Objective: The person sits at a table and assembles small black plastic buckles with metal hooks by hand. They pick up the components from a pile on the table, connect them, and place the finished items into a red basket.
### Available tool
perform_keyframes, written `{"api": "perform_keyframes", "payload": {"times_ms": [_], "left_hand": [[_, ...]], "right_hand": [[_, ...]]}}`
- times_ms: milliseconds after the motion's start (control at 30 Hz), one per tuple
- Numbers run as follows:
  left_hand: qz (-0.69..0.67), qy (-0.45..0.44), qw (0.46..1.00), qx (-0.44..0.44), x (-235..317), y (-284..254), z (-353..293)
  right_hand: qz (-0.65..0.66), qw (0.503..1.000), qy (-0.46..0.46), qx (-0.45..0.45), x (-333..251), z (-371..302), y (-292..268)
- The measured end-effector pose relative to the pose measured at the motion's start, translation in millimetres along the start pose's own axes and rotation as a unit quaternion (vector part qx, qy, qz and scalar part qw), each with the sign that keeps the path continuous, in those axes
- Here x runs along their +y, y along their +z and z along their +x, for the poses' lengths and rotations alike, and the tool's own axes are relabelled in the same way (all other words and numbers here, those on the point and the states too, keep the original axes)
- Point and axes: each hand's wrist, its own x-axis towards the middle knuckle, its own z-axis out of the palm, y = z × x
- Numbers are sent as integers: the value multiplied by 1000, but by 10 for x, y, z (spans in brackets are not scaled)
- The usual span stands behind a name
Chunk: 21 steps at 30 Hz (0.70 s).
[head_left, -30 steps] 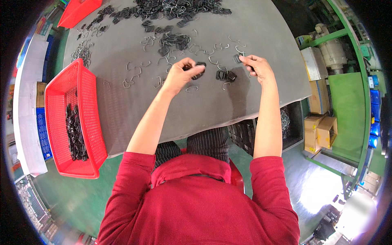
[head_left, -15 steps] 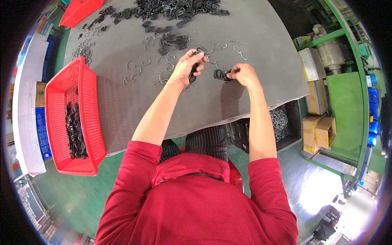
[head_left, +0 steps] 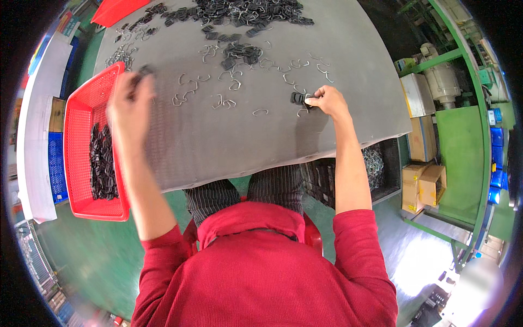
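L fingers (head_left: 123,87) now nr red bskt (head_left: 78,158)

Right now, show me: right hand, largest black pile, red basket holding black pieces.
Right hand (head_left: 330,102): head view, back of the hand.
Largest black pile (head_left: 248,11): head view, middle.
Red basket (head_left: 77,158): head view, left wall.

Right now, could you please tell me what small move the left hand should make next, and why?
Perhaps ease the left hand over the red basket and let go: though blurred, it appears to hold dark pieces near the rim, and similar black pieces lie inside.
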Motion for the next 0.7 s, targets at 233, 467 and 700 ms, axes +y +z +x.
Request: {"api": "perform_keyframes", "payload": {"times_ms": [233,467,700], "left_hand": [[389,-68,918,46,-1374,-1236,-21],[44,131,988,-69,-228,453,-263],[141,182,922,-310,365,2403,-727]], "right_hand": [[144,985,-32,-91,-153,44,-192],[309,950,41,10,20,-170,-377],[704,703,42,-91,-540,-220,-514]]}}
